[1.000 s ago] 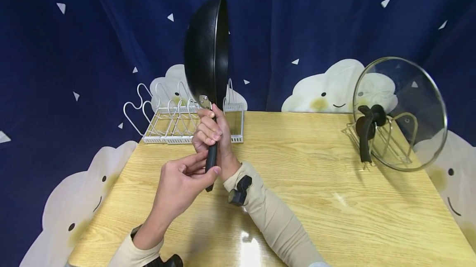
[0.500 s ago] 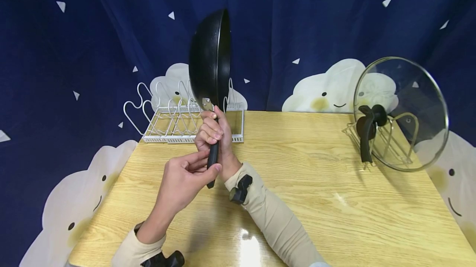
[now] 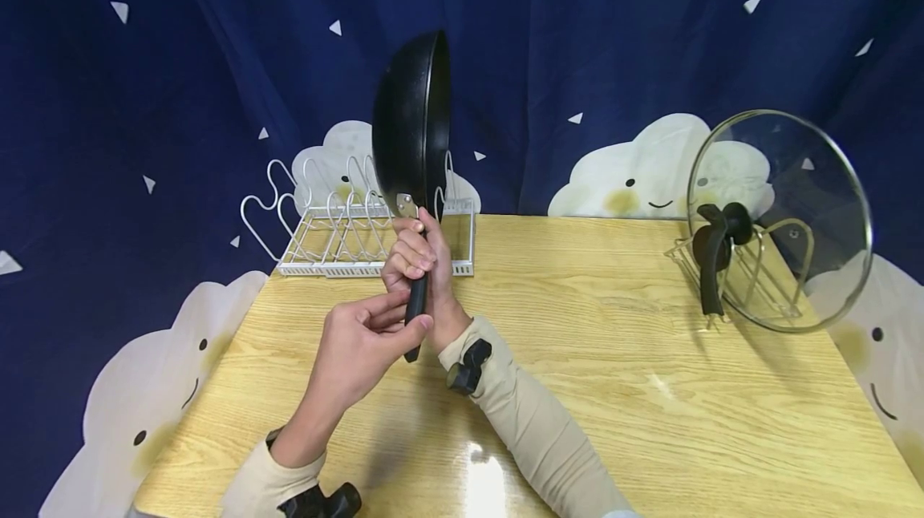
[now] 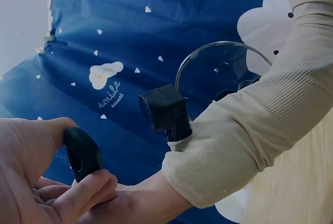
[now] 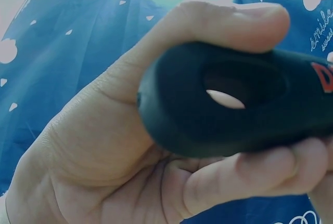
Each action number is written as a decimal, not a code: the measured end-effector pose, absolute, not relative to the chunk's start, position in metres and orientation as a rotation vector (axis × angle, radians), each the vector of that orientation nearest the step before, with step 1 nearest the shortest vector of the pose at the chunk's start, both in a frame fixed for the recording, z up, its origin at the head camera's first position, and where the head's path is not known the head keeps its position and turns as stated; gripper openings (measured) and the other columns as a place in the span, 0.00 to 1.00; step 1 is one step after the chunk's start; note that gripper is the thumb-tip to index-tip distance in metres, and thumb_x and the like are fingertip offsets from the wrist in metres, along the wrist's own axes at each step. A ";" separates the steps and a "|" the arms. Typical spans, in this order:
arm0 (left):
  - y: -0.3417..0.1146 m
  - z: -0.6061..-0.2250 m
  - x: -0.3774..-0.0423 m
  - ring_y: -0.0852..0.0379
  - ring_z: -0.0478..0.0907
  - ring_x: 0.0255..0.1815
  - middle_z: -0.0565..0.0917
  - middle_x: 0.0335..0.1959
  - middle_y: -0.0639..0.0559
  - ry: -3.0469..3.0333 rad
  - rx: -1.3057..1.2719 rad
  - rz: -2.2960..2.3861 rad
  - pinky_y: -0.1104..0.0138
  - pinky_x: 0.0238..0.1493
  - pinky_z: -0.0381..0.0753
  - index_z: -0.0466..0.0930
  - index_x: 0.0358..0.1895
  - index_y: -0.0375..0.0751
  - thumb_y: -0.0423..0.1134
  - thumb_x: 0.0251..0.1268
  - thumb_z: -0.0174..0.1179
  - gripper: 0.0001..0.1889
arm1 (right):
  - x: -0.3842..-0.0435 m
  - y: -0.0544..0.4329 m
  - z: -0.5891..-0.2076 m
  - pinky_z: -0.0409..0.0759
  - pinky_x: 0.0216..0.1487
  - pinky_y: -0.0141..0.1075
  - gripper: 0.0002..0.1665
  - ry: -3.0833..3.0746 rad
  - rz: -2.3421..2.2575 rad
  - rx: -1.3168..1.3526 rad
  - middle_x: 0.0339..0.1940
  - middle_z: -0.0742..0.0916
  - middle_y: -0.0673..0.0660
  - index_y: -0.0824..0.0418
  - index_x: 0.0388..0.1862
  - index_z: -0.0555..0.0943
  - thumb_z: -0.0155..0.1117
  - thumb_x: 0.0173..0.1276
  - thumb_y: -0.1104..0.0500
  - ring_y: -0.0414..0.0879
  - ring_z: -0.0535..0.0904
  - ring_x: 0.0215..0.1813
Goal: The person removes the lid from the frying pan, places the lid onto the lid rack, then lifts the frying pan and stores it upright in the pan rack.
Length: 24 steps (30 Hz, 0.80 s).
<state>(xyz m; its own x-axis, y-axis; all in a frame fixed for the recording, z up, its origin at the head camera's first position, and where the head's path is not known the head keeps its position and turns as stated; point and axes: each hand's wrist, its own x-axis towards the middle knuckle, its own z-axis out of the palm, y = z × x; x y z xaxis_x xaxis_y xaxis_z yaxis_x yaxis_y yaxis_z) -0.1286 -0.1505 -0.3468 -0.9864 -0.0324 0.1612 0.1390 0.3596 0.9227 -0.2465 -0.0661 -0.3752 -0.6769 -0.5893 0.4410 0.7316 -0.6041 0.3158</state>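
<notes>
A black wok (image 3: 407, 121) is held upright in the air, seen nearly edge-on in the head view, its hollow side facing right. My right hand (image 3: 419, 261) grips the upper part of its handle, just below the riveted metal bracket (image 3: 407, 204). Lower down, my left hand (image 3: 368, 341) pinches the handle between thumb and fingers. The right wrist view shows the handle's end (image 5: 182, 130) up close, with its hanging hole, between a thumb and fingers. In the left wrist view, the handle end (image 4: 82, 154) appears beside my left thumb.
Behind the wok, a white wire rack (image 3: 339, 269) stands at the table's back left. At the right, a glass lid (image 3: 816, 181) leans upright in a small wire stand (image 3: 797, 261), near a black handle-like piece (image 3: 711, 269). A blue curtain (image 3: 563, 37) hangs behind the wooden table (image 3: 650, 390).
The wok has come down and slightly to the right, with both hands still on its handle. The rack and lid have stayed put.
</notes>
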 end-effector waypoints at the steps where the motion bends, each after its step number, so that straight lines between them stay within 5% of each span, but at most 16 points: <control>1: -0.150 -0.347 -0.129 0.47 0.90 0.41 0.89 0.42 0.36 -2.461 -0.099 -1.694 0.67 0.37 0.88 0.84 0.54 0.26 0.32 0.57 0.74 0.22 | -0.247 -0.066 -0.375 0.68 0.11 0.29 0.27 -0.621 -2.263 -0.372 0.06 0.74 0.52 0.60 0.29 0.71 0.40 0.86 0.46 0.43 0.72 0.08; 24: -0.153 -0.350 -0.135 0.48 0.90 0.43 0.90 0.42 0.37 -2.512 -0.050 -1.719 0.68 0.39 0.88 0.84 0.55 0.27 0.33 0.58 0.73 0.22 | -0.249 -0.066 -0.387 0.70 0.12 0.31 0.27 -0.634 -2.289 -0.304 0.07 0.75 0.53 0.60 0.28 0.71 0.40 0.86 0.46 0.44 0.72 0.09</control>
